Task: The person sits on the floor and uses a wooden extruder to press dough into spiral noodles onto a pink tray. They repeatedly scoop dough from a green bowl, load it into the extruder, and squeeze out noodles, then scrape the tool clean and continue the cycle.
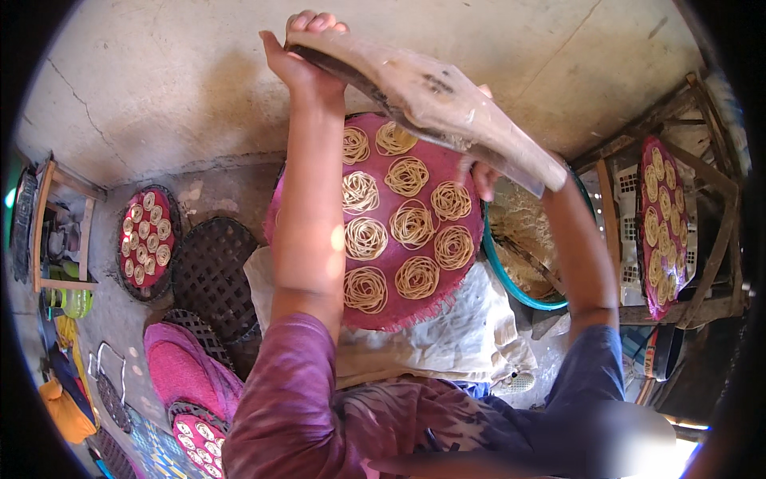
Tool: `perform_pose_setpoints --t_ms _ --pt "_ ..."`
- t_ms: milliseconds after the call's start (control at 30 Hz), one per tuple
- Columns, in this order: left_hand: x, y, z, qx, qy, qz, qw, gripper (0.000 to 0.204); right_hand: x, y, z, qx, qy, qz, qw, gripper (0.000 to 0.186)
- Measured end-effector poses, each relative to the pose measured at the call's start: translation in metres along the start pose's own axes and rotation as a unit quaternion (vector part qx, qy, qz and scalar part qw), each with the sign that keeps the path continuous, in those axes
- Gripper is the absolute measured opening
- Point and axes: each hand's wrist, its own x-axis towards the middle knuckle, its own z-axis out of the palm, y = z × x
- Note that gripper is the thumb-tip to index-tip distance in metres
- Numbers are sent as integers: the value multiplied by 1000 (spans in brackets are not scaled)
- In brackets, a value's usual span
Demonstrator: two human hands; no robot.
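Observation:
A long pale implement (435, 92), broad in the middle and narrowing to both ends, is raised slantwise over the far part of a round tray. Its lower edge looks dark, and its exact kind is unclear. My left hand (307, 60) is closed round its upper left end. Behind the right part lies my right hand (477, 174), mostly hidden; fingers show past both edges, closed about it. Pink cloth (390, 237) covers the tray, with a fringe at the near edge. Several coiled nests of pale noodle strands (412, 224) rest on the cloth; my left forearm hides its left part.
Right of the tray stands a teal-rimmed basin (511, 292) holding pale dough-like stuff. A noodle-covered pink tray (661, 227) leans by a wooden frame (710, 184). Leftward are another noodle tray (146, 239), a dark woven tray (215, 267) and folded pink cloth (187, 371).

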Motion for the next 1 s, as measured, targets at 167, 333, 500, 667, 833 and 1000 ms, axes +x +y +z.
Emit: perform_pose_setpoints --t_ms 167,333,500,667,833,1000 --pt "15 -47 -15 124 139 -22 982 76 -38 -21 -20 -78 1 41 996 71" --pt "-6 -88 -51 49 302 -78 949 73 -33 -16 -20 -170 124 149 966 80" --pt "-11 -82 -45 57 215 -25 975 53 -41 -13 -29 -224 150 105 957 85" --pt "-14 -94 -25 72 226 -11 971 47 -52 -23 -29 -284 187 112 934 81" --pt "-4 -85 -9 65 193 -5 979 43 -50 -23 -17 -283 224 79 929 79" --pt "-19 -98 -12 61 284 -14 957 40 -67 -16 -23 -281 224 108 927 77"
